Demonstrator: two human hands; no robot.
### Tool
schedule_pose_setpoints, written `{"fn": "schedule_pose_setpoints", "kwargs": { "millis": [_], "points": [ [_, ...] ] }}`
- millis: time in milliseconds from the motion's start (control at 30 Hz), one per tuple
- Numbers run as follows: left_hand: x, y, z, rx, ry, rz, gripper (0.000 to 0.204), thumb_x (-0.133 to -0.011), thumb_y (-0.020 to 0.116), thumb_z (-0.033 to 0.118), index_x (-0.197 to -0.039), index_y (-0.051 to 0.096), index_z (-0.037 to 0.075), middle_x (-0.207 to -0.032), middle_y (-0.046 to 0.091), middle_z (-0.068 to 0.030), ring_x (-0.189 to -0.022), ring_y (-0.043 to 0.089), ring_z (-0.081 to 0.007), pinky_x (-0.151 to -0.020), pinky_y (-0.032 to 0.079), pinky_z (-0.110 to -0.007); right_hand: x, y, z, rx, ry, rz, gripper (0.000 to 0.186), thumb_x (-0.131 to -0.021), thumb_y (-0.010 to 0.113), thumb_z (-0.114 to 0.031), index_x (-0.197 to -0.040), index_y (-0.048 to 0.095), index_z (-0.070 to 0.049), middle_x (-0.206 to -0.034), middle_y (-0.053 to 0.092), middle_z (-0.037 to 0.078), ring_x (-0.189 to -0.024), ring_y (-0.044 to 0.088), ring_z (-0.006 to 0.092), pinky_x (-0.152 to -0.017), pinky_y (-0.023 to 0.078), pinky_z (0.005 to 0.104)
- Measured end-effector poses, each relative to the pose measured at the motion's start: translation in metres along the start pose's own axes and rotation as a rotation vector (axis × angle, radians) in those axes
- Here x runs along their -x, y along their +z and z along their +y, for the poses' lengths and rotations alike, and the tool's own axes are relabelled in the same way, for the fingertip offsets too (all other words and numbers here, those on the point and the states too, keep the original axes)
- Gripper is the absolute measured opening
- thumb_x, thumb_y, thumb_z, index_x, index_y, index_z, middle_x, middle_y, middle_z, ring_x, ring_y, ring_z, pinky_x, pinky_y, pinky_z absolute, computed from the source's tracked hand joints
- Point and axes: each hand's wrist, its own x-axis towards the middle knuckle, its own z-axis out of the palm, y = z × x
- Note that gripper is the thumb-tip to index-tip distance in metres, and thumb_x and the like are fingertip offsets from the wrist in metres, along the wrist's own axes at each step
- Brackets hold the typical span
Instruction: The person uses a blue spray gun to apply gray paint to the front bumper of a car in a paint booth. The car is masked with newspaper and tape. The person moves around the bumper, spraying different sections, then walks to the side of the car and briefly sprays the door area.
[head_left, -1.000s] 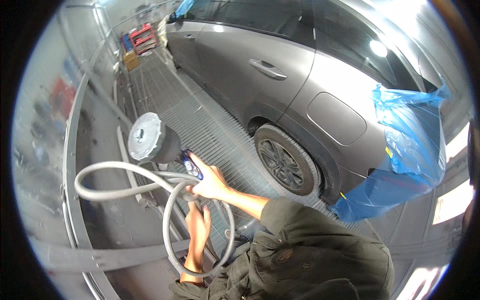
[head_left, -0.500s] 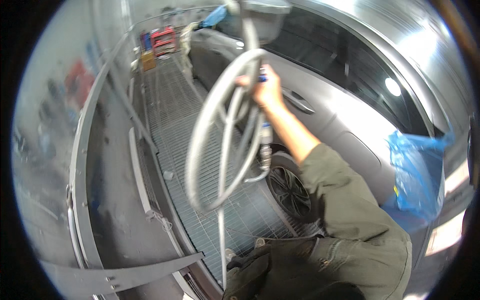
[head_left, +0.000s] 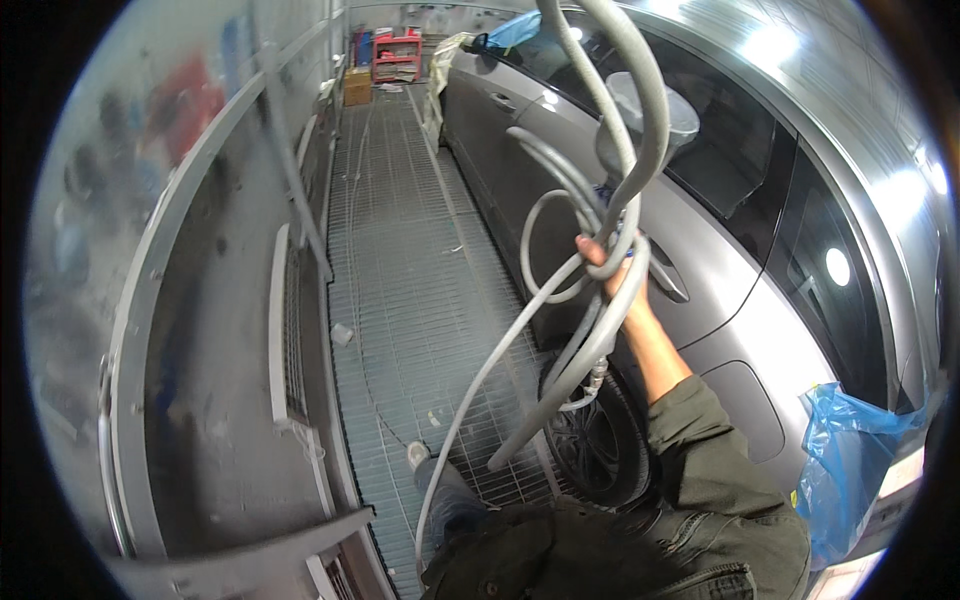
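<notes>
My right hand is raised in front of the car's side, its fingers closed round several loops of grey hose. Loops hang above and below the fist, and one thin length trails down toward my legs. Just beyond the hand is a translucent cup, probably that of a spray gun, whose body is mostly hidden behind the hose. Below the fist hangs a metal hose coupling. The silver-grey car is close by, its door handle beside my wrist. My left hand is out of view.
Metal floor grating runs between the car and a grey railing on the left. Blue plastic film covers the car's rear. A red shelf cart and a cardboard box stand far off. A wheel is near my legs.
The view has swung left and up along the car. My right hand still grips the hose loops, which have swung and now spread wider; the cup shows lower in view.
</notes>
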Motion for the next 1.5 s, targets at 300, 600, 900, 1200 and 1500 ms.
{"fn": "schedule_pose_setpoints", "kwargs": {
  "millis": [300,600,900,1200,1500],
  "points": [
    [-0.197,-0.011,0.112,-0.016,0.041,-0.032,0.041,-0.089,0.060,0.036,-0.109,0.061,0.000,-0.094,0.063,-0.0183,-0.075,0.062,-0.0283,-0.063,0.049,-0.043,-0.102,0.115,0.115,-0.055,-0.075,0.118,0.089,-0.071,0.084,-0.012,-0.146,0.036,0.000,-0.106,0.065,0.011,-0.091,0.063,0.0153,-0.084,0.051,0.0304],
    [-0.392,-0.046,0.372,-0.012,0.298,-0.285,0.044,-0.089,0.058,0.040,-0.111,0.061,0.001,-0.099,0.063,-0.0183,-0.076,0.061,-0.0272,-0.064,0.049,-0.043,-0.223,0.223,0.155,0.087,-0.062,0.200,0.104,-0.065,0.085,-0.014,-0.151,0.028,-0.013,-0.127,0.060,0.024,-0.116,0.060,0.0332,-0.101,0.044,0.0374],
    [-0.541,-0.054,0.533,0.186,0.327,-0.483,0.048,-0.090,0.057,0.044,-0.113,0.060,0.002,-0.104,0.062,-0.0183,-0.078,0.060,-0.0260,-0.064,0.049,-0.043,-0.351,0.311,0.252,0.017,-0.002,0.107,0.094,-0.072,0.074,-0.021,-0.153,0.026,-0.016,-0.121,0.063,0.021,-0.107,0.064,0.0286,-0.096,0.047,0.0372],
    [-0.992,-0.270,0.897,0.206,0.406,-0.022,0.081,-0.088,0.059,0.061,-0.140,0.040,0.002,-0.139,0.043,-0.0164,-0.126,0.045,-0.0318,-0.094,0.047,-0.046,-0.499,0.419,0.348,-0.007,0.124,-0.103,0.094,-0.068,0.072,-0.028,-0.151,0.029,-0.017,-0.067,0.062,0.015,-0.066,0.066,0.0308,-0.071,0.051,0.0410],
    [-1.000,-0.105,1.159,-0.387,0.811,0.149,0.068,-0.087,0.065,0.046,-0.131,0.049,-0.003,-0.119,0.058,-0.0180,-0.108,0.056,-0.0286,-0.088,0.049,-0.044,-0.562,0.528,0.445,0.025,0.394,-0.095,0.099,-0.060,0.078,-0.023,-0.148,0.033,-0.016,-0.079,0.064,0.015,-0.079,0.064,0.0368,-0.074,0.050,0.0446]
  ]
}}
